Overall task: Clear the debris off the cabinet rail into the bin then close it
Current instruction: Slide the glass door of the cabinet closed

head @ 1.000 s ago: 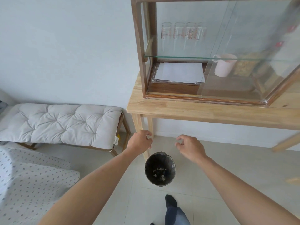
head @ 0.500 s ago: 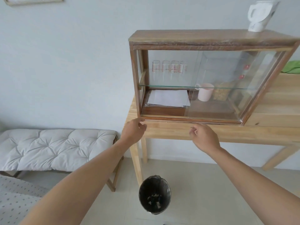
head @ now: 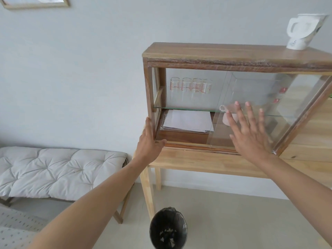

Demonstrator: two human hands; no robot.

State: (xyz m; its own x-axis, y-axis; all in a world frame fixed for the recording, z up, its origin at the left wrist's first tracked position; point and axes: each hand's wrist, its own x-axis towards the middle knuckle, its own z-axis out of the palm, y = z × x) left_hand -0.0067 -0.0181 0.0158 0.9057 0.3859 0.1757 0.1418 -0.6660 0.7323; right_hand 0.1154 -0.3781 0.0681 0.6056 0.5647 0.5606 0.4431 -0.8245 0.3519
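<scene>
A wooden cabinet (head: 233,56) with sliding glass doors stands on a light wooden table (head: 206,162). Its left half is uncovered; the glass door (head: 255,90) covers the right part. The bottom rail (head: 190,145) runs along the front. My left hand (head: 150,141) grips the cabinet's lower left corner post, thumb on the rail end. My right hand (head: 249,132) is flat with fingers spread on the glass door. A black bin (head: 168,230) with pale scraps inside stands on the floor below.
Inside the cabinet are several glasses (head: 190,86) on a glass shelf, a paper stack (head: 188,121) and a pink cup (head: 227,119). A white kettle (head: 303,31) stands on top. A cushioned bench (head: 59,169) is at the left.
My hands rose from above the bin to the cabinet. The left hand took hold of the corner post; the right opened flat onto the glass door. My view tilted upward.
</scene>
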